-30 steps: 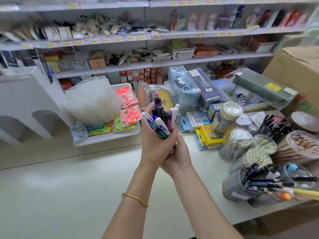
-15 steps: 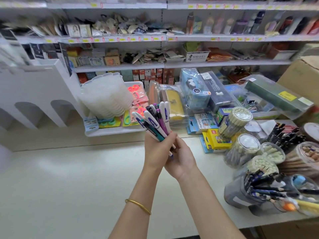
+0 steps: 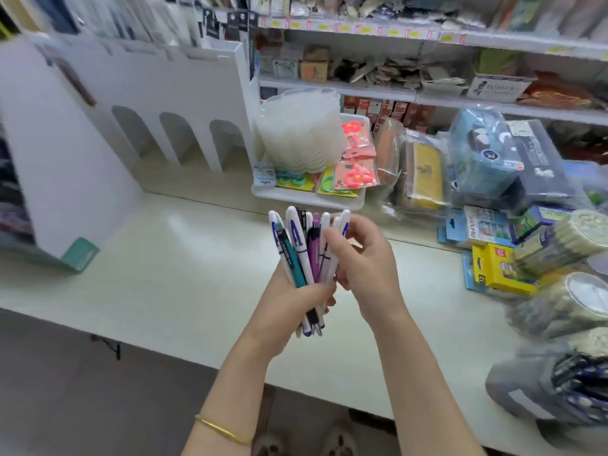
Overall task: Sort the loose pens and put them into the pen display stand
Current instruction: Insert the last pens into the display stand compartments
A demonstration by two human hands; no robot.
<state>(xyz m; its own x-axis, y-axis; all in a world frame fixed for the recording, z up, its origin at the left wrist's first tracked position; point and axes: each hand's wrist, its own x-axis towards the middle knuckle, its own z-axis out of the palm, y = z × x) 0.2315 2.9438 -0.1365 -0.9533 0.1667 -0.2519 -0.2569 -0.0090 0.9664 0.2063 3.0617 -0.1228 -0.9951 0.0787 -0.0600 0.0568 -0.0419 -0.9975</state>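
Fanned bundle of white, teal and purple plastic pens [image 3: 297, 245], gripped low by left hand [image 3: 292, 312], pinched above by right hand [image 3: 365, 268].

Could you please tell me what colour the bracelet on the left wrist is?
The bracelet is gold; the head view shows it best.

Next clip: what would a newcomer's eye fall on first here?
A bundle of pens in white, teal and purple fans upright at centre. The left hand grips it and the right hand curls its fingers round the rightmost pens. Behind on the left stands a white display stand with arched openings, and beside it a tray holds bright pink scissors.
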